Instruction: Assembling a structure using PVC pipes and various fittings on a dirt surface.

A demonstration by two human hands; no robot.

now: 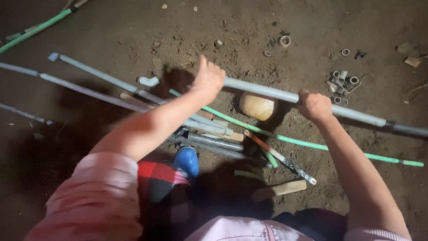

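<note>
Left hand (207, 80): closed over the near end of a long grey pipe (272, 92), fingers wrapped around it and thumb raised above.

Right hand (315, 106): clamped on the same grey pipe further along, fingers curled around it, knuckles uppermost.

Grey pipe: held between the two hands above the dirt floor (249, 27), running from the left hand towards the right edge of the view, where it passes into a darker section. A round tan stone (257, 106) is seen just beneath it, between the hands.

Green pipe (307, 143): thin, laid on the floor, slanting from below the left forearm down to the right edge, passing under the right forearm.

Bundle of grey pipes (133, 96): several laid roughly side by side on the floor to the left, crossing under the left arm. A white elbow fitting (148, 81) is set beside them.

Handsaw (281, 158): laid on the floor near the middle, below the green pipe, blade pointing down and right. A wooden handle (278, 189) is seen just below it.

Blue boot (187, 160): toe visible at the lower centre, beside a red and black checked cloth.

Small pipe fittings (342, 82): a cluster of short rings and pieces on the floor at upper right, well apart from the hands; further single rings (284, 41) are scattered above the centre.

A second green pipe (35, 29) is laid at the upper left corner.
</note>
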